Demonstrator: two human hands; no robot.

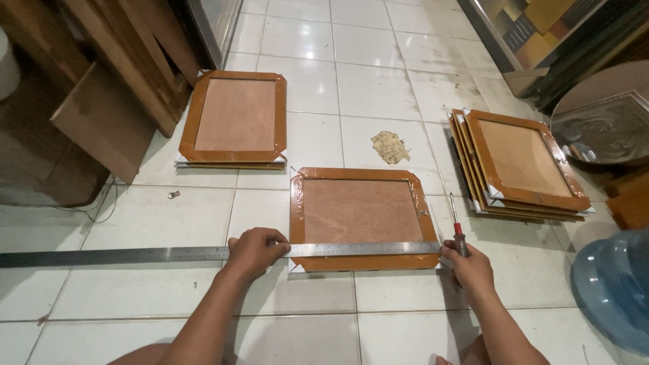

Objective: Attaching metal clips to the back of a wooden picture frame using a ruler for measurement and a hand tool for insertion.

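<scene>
We take this for a framing workshop: taped frame backs (520,165) stacked on the white tiled floor (378,74), wooden boards (125,64) leaning nearby, a long steel ruler (169,254).

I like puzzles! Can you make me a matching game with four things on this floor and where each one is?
Things:
1. long steel ruler
2. red-handled screwdriver
3. stack of brown-taped picture frames
4. blue plastic water jug

Places:
A. bottom right corner
B. in the right hand
C. under the left hand, across the near frame
D. piled on the right, on the white tiled floor

Pairs: 1-C, 2-B, 3-D, 4-A
</scene>
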